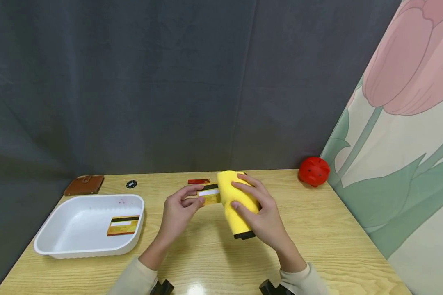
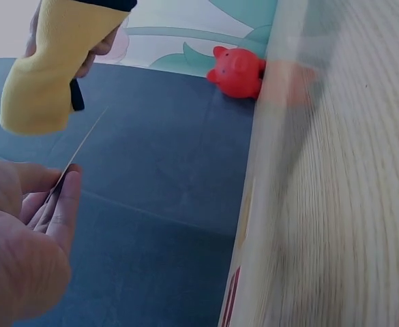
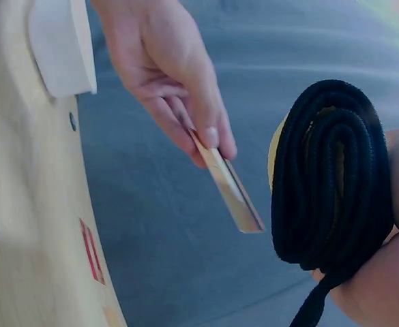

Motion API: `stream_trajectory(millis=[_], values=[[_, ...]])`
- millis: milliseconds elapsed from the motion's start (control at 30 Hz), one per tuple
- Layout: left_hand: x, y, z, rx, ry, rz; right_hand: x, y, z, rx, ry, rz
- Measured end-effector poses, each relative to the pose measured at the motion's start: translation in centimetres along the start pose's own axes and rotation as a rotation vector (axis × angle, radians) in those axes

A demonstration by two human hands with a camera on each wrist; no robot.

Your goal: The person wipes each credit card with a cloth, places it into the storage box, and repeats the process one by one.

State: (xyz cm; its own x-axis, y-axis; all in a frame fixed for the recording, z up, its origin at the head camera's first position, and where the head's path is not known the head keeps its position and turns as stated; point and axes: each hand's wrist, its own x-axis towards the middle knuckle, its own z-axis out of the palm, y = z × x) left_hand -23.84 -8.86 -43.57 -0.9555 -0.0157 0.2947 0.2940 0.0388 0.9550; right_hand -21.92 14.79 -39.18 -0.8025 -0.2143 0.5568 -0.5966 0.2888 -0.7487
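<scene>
Card (image 1: 209, 199) is hovering above the bench (image 1: 203, 262), just beside the rolled yellow cloth (image 1: 227, 192); fingers of the left hand (image 1: 177, 209) are pinching one end, seemingly leaving most of its face exposed. Fingers of the right hand (image 1: 263, 213) are gripping the cloth round its middle, probably so the roll won't loosen. Farther out, a red strip (image 1: 198, 181) is lying flat, a white tray (image 1: 77, 229) is holding another card (image 1: 123, 225), perhaps for separation, and a piggy bank (image 1: 314, 171) is standing at right.
</scene>
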Motion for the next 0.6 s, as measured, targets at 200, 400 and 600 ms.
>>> stream_trajectory(millis=[200, 400, 600], values=[[-0.3, 0.3, 0.5, -0.049, -0.038, -0.001, -0.2, 0.6, 1.3, -0.003, -0.059, 0.030], [-0.7, 0.6, 1.1, -0.143, -0.038, -0.001, -0.3, 1.2, 2.3, -0.057, -0.065, 0.019], [-1.0, 0.6, 1.5, -0.199, -0.003, -0.024, -0.2, 1.3, 2.6, -0.096, -0.048, 0.028]])
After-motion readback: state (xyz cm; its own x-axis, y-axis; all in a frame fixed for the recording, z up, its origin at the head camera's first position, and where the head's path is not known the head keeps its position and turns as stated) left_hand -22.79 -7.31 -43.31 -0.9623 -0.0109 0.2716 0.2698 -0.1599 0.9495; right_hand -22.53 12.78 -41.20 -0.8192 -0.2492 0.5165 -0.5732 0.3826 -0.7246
